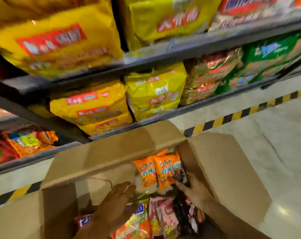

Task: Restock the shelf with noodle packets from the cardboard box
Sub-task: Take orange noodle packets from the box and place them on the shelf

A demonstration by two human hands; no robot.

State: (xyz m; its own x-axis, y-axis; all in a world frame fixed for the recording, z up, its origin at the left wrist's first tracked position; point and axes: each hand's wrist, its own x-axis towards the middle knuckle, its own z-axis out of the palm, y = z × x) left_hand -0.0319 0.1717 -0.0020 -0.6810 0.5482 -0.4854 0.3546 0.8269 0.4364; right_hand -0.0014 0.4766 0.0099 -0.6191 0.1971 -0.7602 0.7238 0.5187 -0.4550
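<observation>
Dark metal shelf (163,54) stocked with yellow multipacks; pale floor (266,152), black-yellow hazard stripe. Open brown cardboard box (111,156) near. Two orange noodle packets (161,169) upright inside, far end. Right hand (192,188) grip touches them, closure unclear; left hand (117,199) spread.

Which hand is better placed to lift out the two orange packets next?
Probably the right hand: its fingers already touch the lower edge of the orange packets in the cardboard box. The left hand hovers open over other packets, apart from them.
</observation>
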